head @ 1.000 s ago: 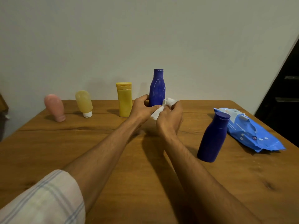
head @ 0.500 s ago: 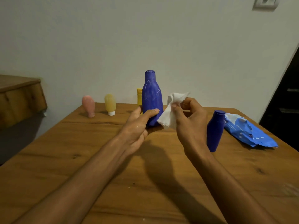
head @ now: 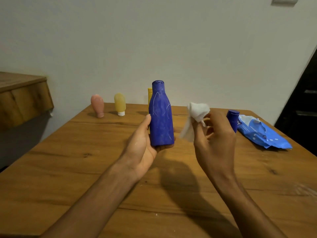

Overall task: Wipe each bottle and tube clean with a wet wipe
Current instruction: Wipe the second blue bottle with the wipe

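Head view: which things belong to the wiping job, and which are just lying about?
Job: blue bottle in the left hand; wet wipe pinched by the right hand; second blue bottle; yellow bottle; pink tube; yellow tube; wipes pack.
Lying about: wooden ledge at left; wall switch; dark door at right.

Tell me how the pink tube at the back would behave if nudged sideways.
The pink tube stands on its narrow cap with a wider body above, so it would probably tip easily. Its rounded body suggests it might roll once it is down. It looks like soft, squeezable plastic, so it likely gives under a pinch.
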A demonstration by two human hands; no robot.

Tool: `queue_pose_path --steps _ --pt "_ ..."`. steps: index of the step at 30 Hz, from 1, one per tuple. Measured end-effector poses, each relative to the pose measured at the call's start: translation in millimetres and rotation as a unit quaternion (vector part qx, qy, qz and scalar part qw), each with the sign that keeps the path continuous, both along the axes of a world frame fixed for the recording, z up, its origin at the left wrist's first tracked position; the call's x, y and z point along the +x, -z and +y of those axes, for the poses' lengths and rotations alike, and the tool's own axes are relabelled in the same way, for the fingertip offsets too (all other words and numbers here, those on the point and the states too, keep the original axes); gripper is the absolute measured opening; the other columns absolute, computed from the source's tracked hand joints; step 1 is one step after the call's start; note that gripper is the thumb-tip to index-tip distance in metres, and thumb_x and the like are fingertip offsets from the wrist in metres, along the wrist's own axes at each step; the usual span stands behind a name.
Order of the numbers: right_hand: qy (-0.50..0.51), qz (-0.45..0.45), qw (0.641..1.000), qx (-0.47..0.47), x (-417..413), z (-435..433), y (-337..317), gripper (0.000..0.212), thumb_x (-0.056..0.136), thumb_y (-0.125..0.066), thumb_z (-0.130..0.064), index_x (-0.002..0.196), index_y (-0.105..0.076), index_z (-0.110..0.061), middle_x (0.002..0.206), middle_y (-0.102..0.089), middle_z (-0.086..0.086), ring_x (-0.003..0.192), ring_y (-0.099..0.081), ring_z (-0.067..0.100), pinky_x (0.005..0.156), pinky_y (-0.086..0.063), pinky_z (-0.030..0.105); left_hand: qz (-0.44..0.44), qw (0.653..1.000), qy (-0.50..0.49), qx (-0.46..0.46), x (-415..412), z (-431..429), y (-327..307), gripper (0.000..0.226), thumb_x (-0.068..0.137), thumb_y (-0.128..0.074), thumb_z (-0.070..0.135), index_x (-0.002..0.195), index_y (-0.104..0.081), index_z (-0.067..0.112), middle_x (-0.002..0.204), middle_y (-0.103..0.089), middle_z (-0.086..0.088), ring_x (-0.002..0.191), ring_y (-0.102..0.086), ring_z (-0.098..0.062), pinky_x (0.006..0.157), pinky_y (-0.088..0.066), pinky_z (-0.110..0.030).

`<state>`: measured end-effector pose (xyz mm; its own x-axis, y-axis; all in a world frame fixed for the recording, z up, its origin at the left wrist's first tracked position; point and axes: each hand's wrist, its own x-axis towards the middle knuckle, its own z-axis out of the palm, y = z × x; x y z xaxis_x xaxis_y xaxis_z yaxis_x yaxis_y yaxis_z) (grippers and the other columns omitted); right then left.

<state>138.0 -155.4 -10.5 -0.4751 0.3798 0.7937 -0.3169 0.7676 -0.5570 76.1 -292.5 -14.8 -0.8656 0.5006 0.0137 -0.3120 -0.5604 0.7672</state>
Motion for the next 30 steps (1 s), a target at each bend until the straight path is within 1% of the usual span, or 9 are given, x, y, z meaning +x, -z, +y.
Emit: queue_pose_path --steps 3,7,10,16,18,21,25,27,30 --pt "-0.023 -0.017 0.996 0.085 3.4 -6.3 8.4 0.017 0.086 -0.065 -0.007 0.102 -0.062 -0.011 0.096 -0.063 0.0 0.082 -0.054 0.004 0.068 -0.045 0.009 -0.007 1.0 0.012 0.004 1.8 0.7 3.0 0.043 0.102 -0.038 0.039 0.136 -0.05 0.015 0.125 -0.066 -0.016 0.117 -0.063 -0.029 0.1 -0.049 -0.045" --pt "-0.128 -0.057 0.987 0.074 6.4 -12.5 15.1 0.024 0.087 -0.065 -0.01 0.11 -0.066 -0.017 0.103 -0.065 -0.007 0.093 -0.058 0.002 0.074 -0.048 0.011 -0.011 1.0 0.027 -0.008 3.8 2.9 5.3 0.045 0.1 -0.041 0.041 0.132 -0.056 0.014 0.119 -0.07 -0.014 0.107 -0.069 -0.026 0.091 -0.055 -0.041" --pt "-0.138 -0.052 0.987 0.07 4.5 -9.0 14.6 0.024 0.087 -0.065 -0.016 0.11 -0.068 -0.019 0.103 -0.065 -0.005 0.097 -0.059 0.006 0.073 -0.053 0.02 -0.025 0.999 0.038 0.01 6.4 3.3 5.0 0.039 0.1 -0.045 0.035 0.124 -0.061 0.009 0.111 -0.073 -0.015 0.093 -0.073 -0.024 0.079 -0.06 -0.039" --pt "-0.118 -0.034 0.99 0.073 0.4 -6.0 19.2 0.021 0.082 -0.07 -0.016 0.103 -0.072 -0.018 0.101 -0.062 -0.003 0.096 -0.059 0.008 0.073 -0.051 0.018 -0.037 0.996 0.078 0.02 7.2 4.4 5.7 0.051 0.093 -0.048 0.041 0.129 -0.06 0.007 0.121 -0.068 -0.016 0.105 -0.066 -0.026 0.093 -0.053 -0.042" --pt "-0.126 -0.04 0.987 0.087 -0.4 -7.7 21.6 0.021 0.081 -0.07 -0.019 0.103 -0.07 -0.016 0.103 -0.064 -0.002 0.096 -0.06 0.008 0.074 -0.054 0.023 -0.043 0.996 0.08 0.027 7.2 4.1 6.4 0.05 0.096 -0.046 0.04 0.13 -0.059 0.005 0.116 -0.068 -0.015 0.1 -0.066 -0.023 0.092 -0.052 -0.039" --pt "-0.146 -0.059 0.978 0.139 -1.6 -10.1 24.9 0.028 0.084 -0.06 -0.033 0.111 -0.065 -0.024 0.106 -0.063 -0.003 0.098 -0.06 0.011 0.073 -0.056 0.034 -0.056 0.995 0.077 0.044 5.4 2.9 7.7 0.049 0.099 -0.044 0.04 0.131 -0.058 0.005 0.11 -0.069 -0.013 0.095 -0.067 -0.02 0.085 -0.055 -0.034" --pt "-0.108 -0.025 0.989 0.099 -7.3 -2.6 22.2 0.025 0.085 -0.056 -0.031 0.11 -0.063 -0.028 0.102 -0.062 -0.007 0.09 -0.06 0.018 0.068 -0.054 0.044 -0.043 0.995 0.083 0.044 5.8 4.4 8.7 0.051 0.102 -0.035 0.041 0.135 -0.055 0.008 0.127 -0.065 -0.013 0.114 -0.063 -0.023 0.1 -0.048 -0.039" --pt "-0.08 -0.013 0.993 0.081 -7.7 -0.7 21.5 0.023 0.083 -0.058 -0.03 0.104 -0.065 -0.024 0.098 -0.06 -0.01 0.085 -0.06 0.017 0.065 -0.054 0.046 -0.042 0.995 0.08 0.051 5.1 5.9 9.9 0.05 0.103 -0.033 0.04 0.137 -0.054 0.009 0.132 -0.062 -0.015 0.124 -0.058 -0.026 0.109 -0.041 -0.041" --pt "-0.08 -0.016 0.991 0.11 -5.1 -3.4 24.4 0.02 0.082 -0.061 -0.03 0.099 -0.068 -0.023 0.094 -0.058 -0.014 0.084 -0.058 0.009 0.068 -0.051 0.047 -0.043 0.994 0.083 0.049 4.4 6.8 10.3 0.052 0.103 -0.032 0.042 0.137 -0.053 0.008 0.13 -0.064 -0.014 0.119 -0.06 -0.024 0.107 -0.042 -0.04"
